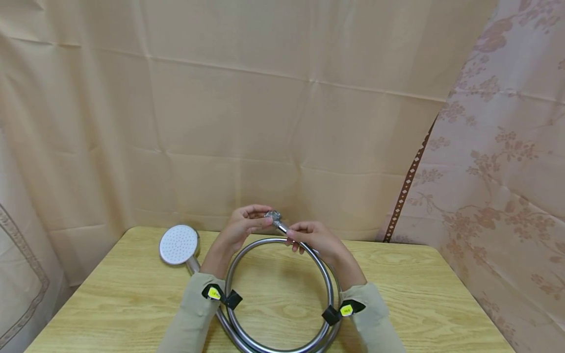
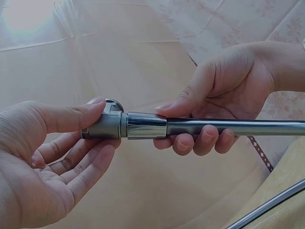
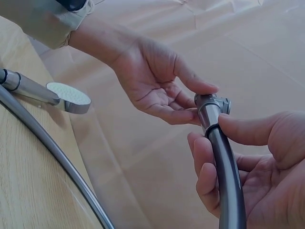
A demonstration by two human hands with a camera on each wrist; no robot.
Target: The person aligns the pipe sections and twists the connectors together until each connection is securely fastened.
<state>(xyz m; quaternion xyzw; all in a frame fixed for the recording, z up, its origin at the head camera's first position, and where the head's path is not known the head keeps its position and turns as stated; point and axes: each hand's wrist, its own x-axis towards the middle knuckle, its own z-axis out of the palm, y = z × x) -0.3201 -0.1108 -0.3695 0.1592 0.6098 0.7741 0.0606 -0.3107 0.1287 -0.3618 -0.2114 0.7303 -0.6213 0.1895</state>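
Note:
Between thumb and fingers my left hand pinches a small grey metal fitting, which has a round stub on one side. The fitting meets the shiny end nut of a shower hose; whether they are screwed together I cannot tell. Just behind that nut, my right hand holds the hose, thumb on one side and fingers curled on the other. In the head view both hands are raised near the table's far edge. The hose loops down below them, and a shower head with a white face lies left of my left wrist.
The wooden table carries the shower head and the coiled lower hose. Beige cloth hangs behind it, with a floral curtain at the right. Black straps with yellow labels sit on both sleeves.

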